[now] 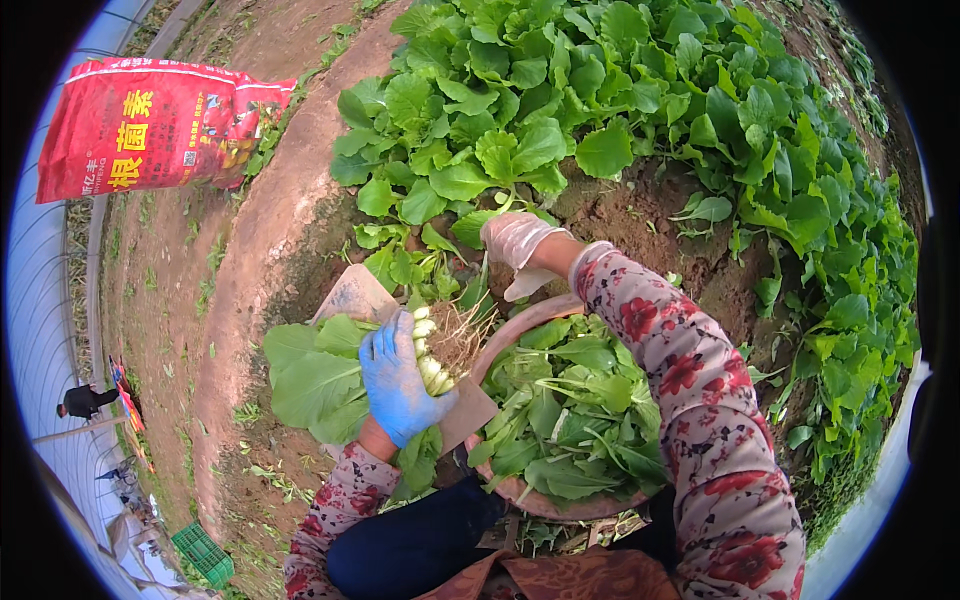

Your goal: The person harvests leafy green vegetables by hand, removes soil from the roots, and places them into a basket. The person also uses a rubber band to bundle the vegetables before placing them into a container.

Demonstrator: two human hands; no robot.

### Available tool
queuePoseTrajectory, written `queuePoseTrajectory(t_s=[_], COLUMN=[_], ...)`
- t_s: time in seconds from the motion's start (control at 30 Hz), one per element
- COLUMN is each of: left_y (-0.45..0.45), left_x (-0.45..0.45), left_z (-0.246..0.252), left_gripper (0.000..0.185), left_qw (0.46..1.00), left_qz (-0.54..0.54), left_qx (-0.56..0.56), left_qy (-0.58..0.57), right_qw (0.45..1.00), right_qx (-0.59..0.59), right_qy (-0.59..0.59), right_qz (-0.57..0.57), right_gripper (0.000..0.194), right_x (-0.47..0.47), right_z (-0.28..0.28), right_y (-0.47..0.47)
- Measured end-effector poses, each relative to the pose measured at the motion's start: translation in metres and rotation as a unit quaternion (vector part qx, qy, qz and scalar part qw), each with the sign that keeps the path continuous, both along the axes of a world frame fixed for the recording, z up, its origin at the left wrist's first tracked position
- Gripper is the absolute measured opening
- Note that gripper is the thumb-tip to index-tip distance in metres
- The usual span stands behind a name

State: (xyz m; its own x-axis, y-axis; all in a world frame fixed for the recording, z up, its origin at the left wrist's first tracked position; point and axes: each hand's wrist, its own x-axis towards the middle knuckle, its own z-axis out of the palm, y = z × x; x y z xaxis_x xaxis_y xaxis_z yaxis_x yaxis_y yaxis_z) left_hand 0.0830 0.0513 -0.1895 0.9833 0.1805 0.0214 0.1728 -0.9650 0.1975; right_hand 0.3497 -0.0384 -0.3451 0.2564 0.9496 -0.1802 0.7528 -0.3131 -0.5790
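Observation:
My left hand (401, 382), in a blue glove, is closed around a bunch of leafy greens (322, 375). White stalks and soil-covered roots (454, 337) point right, towards the basin, while broad leaves hang to the left. Beneath the bunch lies a flat brown board (469, 412). My right hand (517, 240), in a thin whitish glove, reaches to the near edge of the planted greens (495, 157); its fingers are partly hidden, and whether they grip a stem cannot be told. A round pinkish basin (517, 326) full of loose leaves (577, 420) stands before my knees.
Dense greens continue along the bed to the right (817, 195). A red printed sack (165, 127) lies on the soil at upper left. Far left, a person in dark clothes (82, 401) is by the greenhouse wall. A green plastic crate (202, 555) sits at lower left.

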Motion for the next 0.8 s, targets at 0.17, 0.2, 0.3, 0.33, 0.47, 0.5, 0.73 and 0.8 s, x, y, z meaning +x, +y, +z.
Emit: queuePoseTrajectory(t_s=[0.17,0.2,0.3,0.33,0.47,0.5,0.73,0.8], left_y=[-0.001,0.0,0.003,0.003,0.005,0.004,0.004,0.004], left_x=[0.013,0.013,0.013,0.014,0.012,0.011,0.006,0.005], left_z=[-0.002,-0.003,-0.006,-0.003,-0.001,-0.001,-0.002,-0.002], left_gripper=[0.105,0.104,0.104,0.102,0.1,0.1,0.102,0.103], left_qw=[1.0,1.0,0.999,0.999,1.0,0.999,0.999,0.999], left_qz=[-0.024,-0.019,-0.022,-0.02,-0.008,-0.008,0.0,-0.004], left_qx=[-0.01,-0.009,-0.023,-0.031,-0.03,-0.034,-0.048,-0.042], left_qy=[-0.006,-0.002,-0.013,-0.002,-0.002,-0.002,-0.006,-0.004], right_qw=[0.997,0.997,0.995,0.993,0.986,0.986,0.996,0.991], right_qx=[0.057,0.055,0.041,0.031,0.008,0.001,0.018,0.091], right_qy=[0.017,-0.002,-0.07,-0.1,-0.145,-0.148,-0.074,0.057], right_qz=[0.056,0.054,0.056,0.063,0.082,0.083,-0.043,-0.081], right_gripper=[0.011,0.011,0.012,0.012,0.02,0.021,0.022,0.014], right_x=[-0.004,-0.007,-0.021,-0.023,-0.025,-0.028,-0.043,-0.037], right_z=[-0.046,-0.049,-0.058,-0.063,-0.066,-0.067,-0.05,-0.027], right_y=[0.047,0.057,0.076,0.074,0.068,0.067,0.068,0.056])
